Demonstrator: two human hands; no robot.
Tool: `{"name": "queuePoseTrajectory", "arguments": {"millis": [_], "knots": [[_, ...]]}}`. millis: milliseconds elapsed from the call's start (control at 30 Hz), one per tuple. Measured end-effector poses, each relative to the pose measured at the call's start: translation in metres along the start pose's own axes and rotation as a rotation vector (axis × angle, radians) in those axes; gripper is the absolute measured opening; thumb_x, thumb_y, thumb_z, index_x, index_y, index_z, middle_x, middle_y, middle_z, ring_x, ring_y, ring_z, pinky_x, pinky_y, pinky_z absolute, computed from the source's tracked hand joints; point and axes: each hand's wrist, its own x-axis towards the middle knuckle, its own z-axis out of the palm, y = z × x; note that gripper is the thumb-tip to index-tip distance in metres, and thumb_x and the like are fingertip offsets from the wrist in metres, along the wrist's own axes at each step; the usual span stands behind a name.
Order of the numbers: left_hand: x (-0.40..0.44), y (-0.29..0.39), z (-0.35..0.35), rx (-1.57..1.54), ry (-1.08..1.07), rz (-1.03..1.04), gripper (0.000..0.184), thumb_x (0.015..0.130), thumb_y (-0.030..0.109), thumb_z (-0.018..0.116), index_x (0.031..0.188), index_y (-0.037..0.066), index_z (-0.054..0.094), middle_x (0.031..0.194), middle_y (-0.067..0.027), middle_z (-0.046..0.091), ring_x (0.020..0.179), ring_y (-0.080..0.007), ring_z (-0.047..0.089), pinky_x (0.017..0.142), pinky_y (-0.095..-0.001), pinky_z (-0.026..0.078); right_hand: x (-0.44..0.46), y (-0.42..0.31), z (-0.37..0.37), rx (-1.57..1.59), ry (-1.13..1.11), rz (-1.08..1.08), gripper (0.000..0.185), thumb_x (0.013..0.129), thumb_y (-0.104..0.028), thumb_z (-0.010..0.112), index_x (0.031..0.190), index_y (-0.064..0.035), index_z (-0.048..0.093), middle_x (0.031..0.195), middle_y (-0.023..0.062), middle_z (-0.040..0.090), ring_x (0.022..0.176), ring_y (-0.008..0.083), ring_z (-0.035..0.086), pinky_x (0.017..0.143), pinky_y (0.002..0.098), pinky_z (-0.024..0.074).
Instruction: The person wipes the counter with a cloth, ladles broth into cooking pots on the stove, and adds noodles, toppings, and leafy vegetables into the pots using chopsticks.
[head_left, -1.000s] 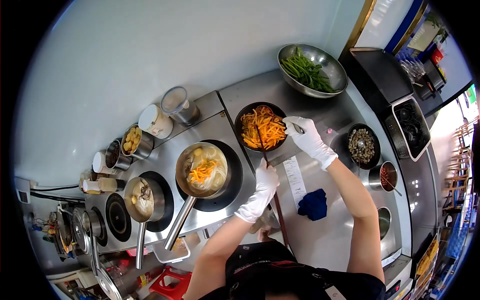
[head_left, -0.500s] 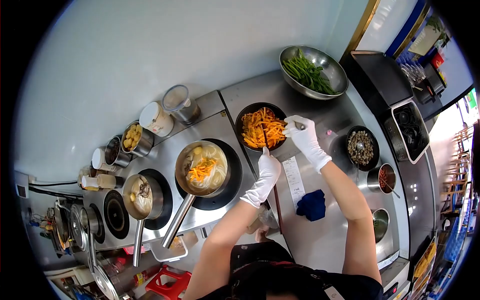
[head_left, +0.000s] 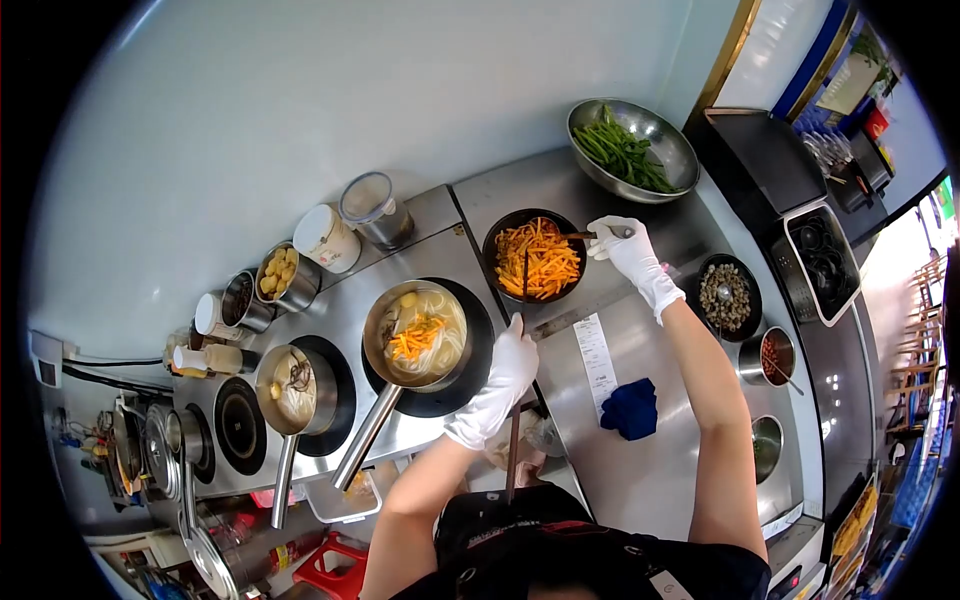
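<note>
Head view: since the last frame, left hand (head_left: 503, 385) has drawn back from the black bowl (head_left: 489, 262) toward the body, closed round a brown stick (head_left: 514, 440) that reaches into the carrot strips (head_left: 555, 270); right hand (head_left: 633, 262), apart from it, pinches a handle (head_left: 578, 236) and sits farther off the rim. Bowl stands on the counter (head_left: 610, 480), just right of the stove (head_left: 330, 310) seam; pan (head_left: 430, 383) near left hand, receipt (head_left: 595, 365) and cloth (head_left: 630, 408) between the arms.
</note>
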Motion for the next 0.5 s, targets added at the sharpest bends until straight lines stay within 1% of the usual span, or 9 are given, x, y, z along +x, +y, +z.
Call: {"name": "queuePoseTrajectory", "arguments": {"millis": [67,100,133,200,233,333,400,433,500], "knots": [[-0.022,0.005,0.000,0.084,0.004,0.060,0.048,0.089,0.006,0.042,0.136,0.002,0.042,0.070,-0.0125,0.060,0.056,-0.0208,0.057,0.053,-0.0323,0.046,-0.001,0.002,-0.004,0.003,-0.007,0.006,0.018,0.093,-0.009,0.053,0.095,0.0047,0.064,0.074,0.0090,0.064,0.060,0.0140,0.064,0.055,0.0234,0.0528],[-0.031,0.009,0.002,0.110,0.015,0.098,0.047,0.087,0.005,0.043,0.134,0.000,0.043,0.067,-0.0154,0.060,0.061,-0.0247,0.060,0.058,-0.0337,0.048,-0.002,0.004,-0.005,0.023,-0.002,0.012,0.017,0.093,-0.008,0.053,0.096,0.0046,0.064,0.073,0.0084,0.064,0.060,0.0137,0.064,0.055,0.0233,0.0529],[-0.034,0.012,0.003,0.116,-0.059,0.066,0.047,0.087,0.006,0.043,0.133,-0.001,0.044,0.069,-0.0161,0.061,0.062,-0.0258,0.061,0.059,-0.0340,0.048,-0.003,0.005,-0.005,0.042,0.001,0.018,0.017,0.093,-0.007,0.052,0.097,0.0045,0.064,0.072,0.0077,0.063,0.060,0.0135,0.064,0.055,0.0233,0.0530],[-0.032,0.020,0.006,0.033,-0.130,-0.025,0.046,0.088,0.010,0.049,0.133,-0.001,0.044,0.092,-0.0317,0.061,0.090,-0.0434,0.061,0.077,-0.0421,0.048,-0.009,0.006,-0.005,-0.006,-0.009,0.019,0.020,0.094,-0.009,0.051,0.101,0.0040,0.064,0.081,0.0099,0.066,0.064,0.0139,0.065,0.059,0.0231,0.0541],[-0.025,0.021,0.008,0.045,-0.111,-0.015,0.046,0.088,0.010,0.049,0.133,-0.001,0.045,0.093,-0.0311,0.061,0.090,-0.0429,0.061,0.077,-0.0414,0.048,-0.011,0.006,-0.005,-0.030,-0.013,0.018,0.021,0.095,-0.010,0.050,0.103,0.0038,0.064,0.085,0.0110,0.067,0.066,0.0141,0.066,0.061,0.0230,0.0546],[0.000,0.024,0.013,0.122,-0.050,0.025,0.043,0.088,0.009,0.050,0.130,-0.001,0.048,0.097,-0.0281,0.062,0.091,-0.0406,0.061,0.076,-0.0390,0.048,-0.018,0.010,-0.003,-0.032,-0.031,-0.020,0.022,0.095,-0.010,0.050,0.104,0.0041,0.064,0.085,0.0108,0.067,0.068,0.0138,0.066,0.062,0.0233,0.0547],[0.012,0.034,0.010,0.114,-0.094,-0.022,0.038,0.090,0.009,0.048,0.127,-0.001,0.050,0.092,-0.0247,0.064,0.088,-0.0389,0.061,0.076,-0.0386,0.048,-0.022,0.010,-0.002,-0.049,-0.028,-0.027,0.022,0.096,-0.010,0.049,0.104,0.0043,0.063,0.086,0.0112,0.067,0.067,0.0140,0.066,0.062,0.0234,0.0546],[0.021,0.025,0.016,0.188,-0.070,0.003,0.034,0.093,0.009,0.045,0.126,0.000,0.051,0.092,-0.0206,0.065,0.088,-0.0368,0.061,0.077,-0.0377,0.048,-0.023,0.010,-0.001,-0.053,-0.027,-0.030,0.022,0.096,-0.010,0.049,0.104,0.0044,0.063,0.086,0.0114,0.066,0.067,0.0140,0.066,0.062,0.0234,0.0546],[0.030,0.016,0.018,0.244,-0.146,0.018,0.036,0.092,0.010,0.048,0.126,-0.001,0.051,0.092,-0.0212,0.065,0.088,-0.0359,0.062,0.077,-0.0372,0.048,-0.024,0.011,0.000,-0.048,-0.020,-0.033,0.022,0.096,-0.009,0.047,0.105,0.0050,0.063,0.086,0.0122,0.066,0.067,0.0150,0.066,0.061,0.0238,0.0548]]}}
